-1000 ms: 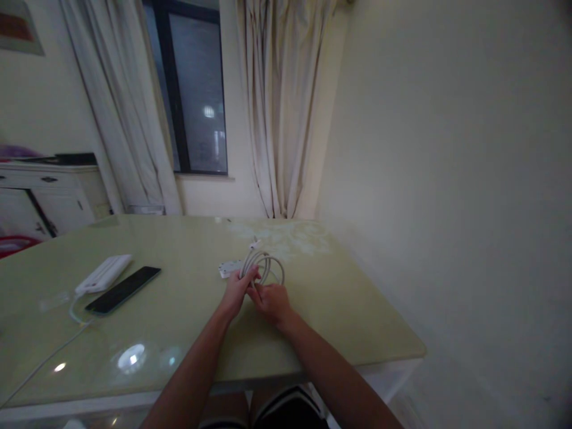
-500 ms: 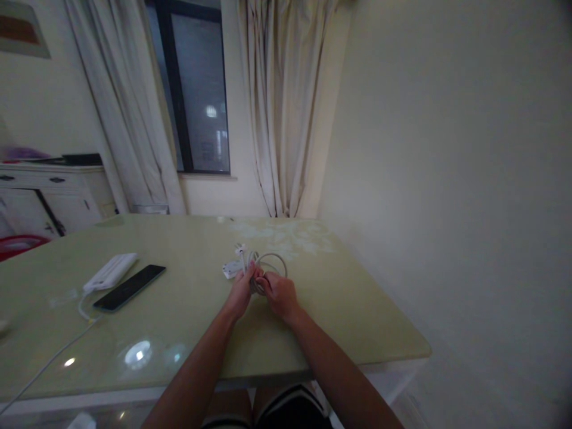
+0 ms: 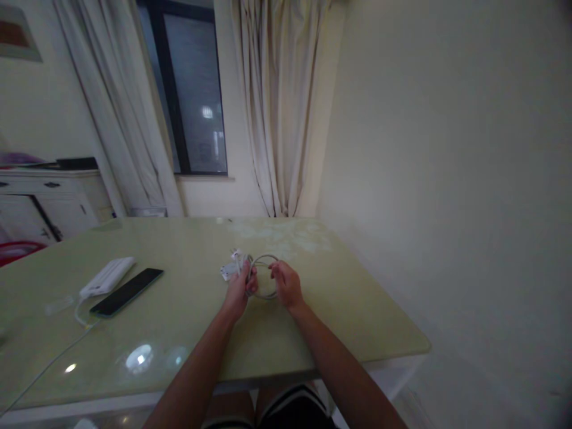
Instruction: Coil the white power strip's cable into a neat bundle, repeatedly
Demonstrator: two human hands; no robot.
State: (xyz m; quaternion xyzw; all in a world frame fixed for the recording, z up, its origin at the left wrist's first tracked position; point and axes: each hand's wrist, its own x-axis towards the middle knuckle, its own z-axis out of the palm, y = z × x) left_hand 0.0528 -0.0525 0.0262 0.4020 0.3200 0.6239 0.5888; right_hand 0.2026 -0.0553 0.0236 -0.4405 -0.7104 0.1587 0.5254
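My left hand [image 3: 240, 289] is closed around a bunched grey-white power cord [image 3: 264, 257], over the middle of the table. A loop of the cord stretches across to my right hand [image 3: 287, 284], whose fingers pinch its right side. The plug [image 3: 235, 254] of the cord sticks up just beyond my left fingers. Beside it, left of that hand, is a white power strip [image 3: 227, 271] with dark socket holes; part of it is hidden behind the hand.
To the left on the table [image 3: 357, 322] lie a dark phone [image 3: 127, 292] and a white power bank [image 3: 107, 277]. A thin white cable [image 3: 49, 363] runs from there over the front edge. A wall [image 3: 447, 208] stands along the right side.
My right hand has moved right, away from my left, drawing a loop of cord out between them. My left hand keeps its hold. The view has shifted slightly.
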